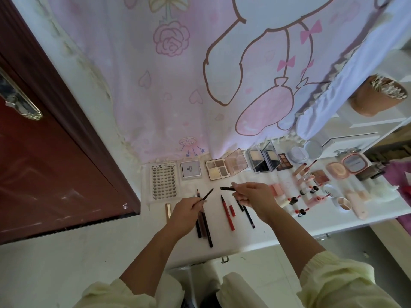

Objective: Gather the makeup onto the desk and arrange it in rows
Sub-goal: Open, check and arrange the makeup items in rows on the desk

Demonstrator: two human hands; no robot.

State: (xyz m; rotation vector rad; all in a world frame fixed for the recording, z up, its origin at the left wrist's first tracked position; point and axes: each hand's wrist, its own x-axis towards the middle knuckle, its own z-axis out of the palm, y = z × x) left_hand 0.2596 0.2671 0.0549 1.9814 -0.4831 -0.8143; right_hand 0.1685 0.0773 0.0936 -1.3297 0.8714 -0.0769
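A person's left hand point(189, 210) pinches a slim black makeup pencil point(208, 194) in its fingers while the right hand point(253, 196) grips a black pen point(226, 188), both just above a white table point(322, 221) where loose pencils point(208, 234) lie in front of a back row of palettes point(219, 170).

— What's lying on the white desk point(278, 232)?
— Lash tray point(164, 184) at the far left corner, palettes point(219, 172) along the far edge.
— And nearer the front?
— Pencils point(206, 227) left, small bottles point(302, 192) and compacts point(337, 168) rightward.
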